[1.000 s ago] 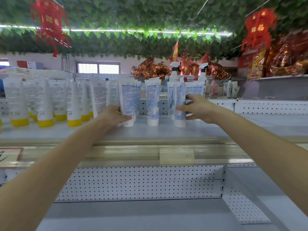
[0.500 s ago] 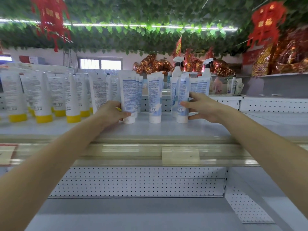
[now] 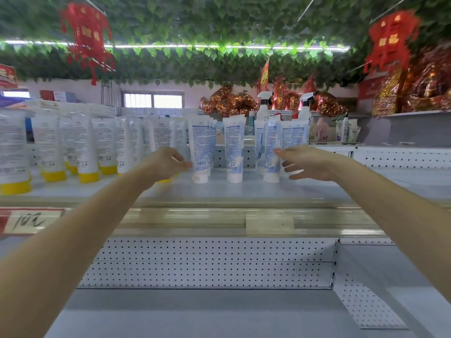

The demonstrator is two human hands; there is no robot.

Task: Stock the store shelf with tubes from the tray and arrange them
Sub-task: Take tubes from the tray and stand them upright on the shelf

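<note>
Both hands have come off the tubes they were clasping a moment ago and have drawn back slightly toward the person. Now the left hand (image 3: 168,163) sits just beside the left front tube (image 3: 200,152), its fingers loosely curled around nothing. One fingertip (image 3: 187,164) is at the tube's left edge near the barcode, and I cannot tell whether it actually touches. On the other side, the right hand (image 3: 306,162) is spread, fingers straight and apart, with the index fingertip (image 3: 278,150) just meeting the right edge of the right front tube (image 3: 271,152).

Between those two stands the middle tube (image 3: 234,152), apart from both hands. All three are white with blue print and stand upright on their white caps near the front of the upper shelf (image 3: 244,190), with more of the same kind lined up behind them. Off to the left are rows of yellow-capped tubes (image 3: 87,147), also standing cap down.

Farther back, two spray bottles (image 3: 263,107) rise above the tubes, next to a heap of gold foil packages (image 3: 227,100). A handwritten price tag (image 3: 31,222) sits at the left end of the shelf's front rail. Below it are a perforated back panel (image 3: 207,262) and the lower shelf (image 3: 195,313). Overhead hang leaf garlands (image 3: 219,20) and two red ornaments (image 3: 85,32).
</note>
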